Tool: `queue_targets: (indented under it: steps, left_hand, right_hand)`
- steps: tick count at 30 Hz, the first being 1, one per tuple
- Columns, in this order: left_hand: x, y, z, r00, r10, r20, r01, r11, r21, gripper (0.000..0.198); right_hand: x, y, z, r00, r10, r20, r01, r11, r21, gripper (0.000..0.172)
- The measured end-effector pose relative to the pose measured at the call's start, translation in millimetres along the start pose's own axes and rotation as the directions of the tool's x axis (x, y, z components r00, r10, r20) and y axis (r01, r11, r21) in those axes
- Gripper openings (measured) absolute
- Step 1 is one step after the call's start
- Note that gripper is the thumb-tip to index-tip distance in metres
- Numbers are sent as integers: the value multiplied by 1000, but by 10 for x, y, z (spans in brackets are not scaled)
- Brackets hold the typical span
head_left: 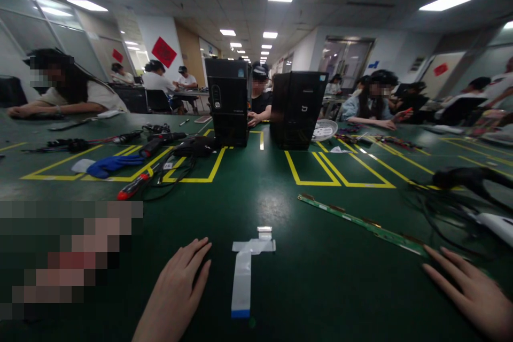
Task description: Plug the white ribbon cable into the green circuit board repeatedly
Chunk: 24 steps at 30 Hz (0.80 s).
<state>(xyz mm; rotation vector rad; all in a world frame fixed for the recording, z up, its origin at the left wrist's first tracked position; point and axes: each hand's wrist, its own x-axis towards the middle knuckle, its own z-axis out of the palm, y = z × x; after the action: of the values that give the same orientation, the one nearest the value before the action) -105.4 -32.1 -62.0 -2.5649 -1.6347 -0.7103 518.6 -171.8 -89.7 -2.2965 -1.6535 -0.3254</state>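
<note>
My left hand [180,280] rests palm down on the green table, its fingers stretched out and nothing in them. Just to its right lies a white ribbon cable [242,284], folded into a cross shape with a blue end toward me. A long, narrow green circuit board [360,223] runs diagonally across the right side. At the board's near end is my right hand [468,288], fingers spread, the tips at or beside the edge. Whether they touch the board I cannot tell.
Two black computer towers [227,101] stand at the far side. A red-handled screwdriver [134,186], a blue glove [114,165] and cables lie left. Black cables [436,214] lie right. A blurred-out patch covers the lower left. People sit around the table [272,187].
</note>
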Motion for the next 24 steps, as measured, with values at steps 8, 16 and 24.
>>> queue_targets:
  steps: [8, 16, 24]
  left_hand:
    - [19, 5, -16, 1000, -2, 11, 2, 1000, 2, 48]
    - [25, 28, -39, 1000, -15, -9, 15, 1000, -21, 45]
    - [29, 73, -67, 1000, -8, -15, 8, 1000, -14, 45]
  right_hand:
    - [419, -946, -130, 972, -85, 218, 91, 996, -16, 89]
    - [749, -2022, -149, 879, -389, 275, 388, 920, 60, 79]
    - [861, -2813, -162, 781, -578, 238, 562, 816, 136, 64]
